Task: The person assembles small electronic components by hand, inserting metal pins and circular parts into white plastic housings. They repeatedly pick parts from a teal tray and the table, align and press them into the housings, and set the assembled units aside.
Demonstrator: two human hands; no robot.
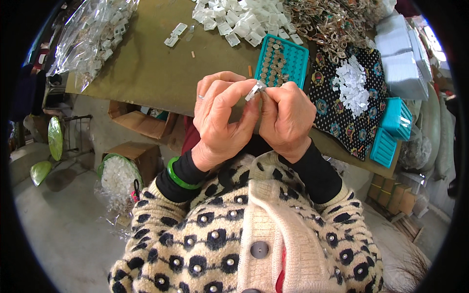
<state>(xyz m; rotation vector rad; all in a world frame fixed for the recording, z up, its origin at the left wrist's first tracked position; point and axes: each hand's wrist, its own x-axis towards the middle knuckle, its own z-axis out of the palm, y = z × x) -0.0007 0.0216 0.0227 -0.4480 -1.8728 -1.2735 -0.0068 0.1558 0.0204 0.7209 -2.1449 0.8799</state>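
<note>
Two hands meet over the near edge of the table [161, 68], both pinching one small white clip [255, 91] between their fingertips. The left hand [222, 117] curls its thumb and forefinger onto the clip from the left; it wears a ring, and a green bangle [180, 179] sits at that wrist. The right hand [287, 119] grips the clip's other end with bent fingers, knuckles toward the camera. The clip is held in the air just in front of a teal tray [282, 61] that holds rows of small brownish discs. Further back lies a heap of white plastic pieces [242, 19], and beside it a tangle of metal parts [332, 22]. To the right, a dotted black cloth [337, 117] carries a pile of white bits [352, 85]. More teal trays [391, 129] stand at its right end. Below the table on the left, a cardboard box [141, 156] sits beside a basket [117, 176] of white pieces.
</note>
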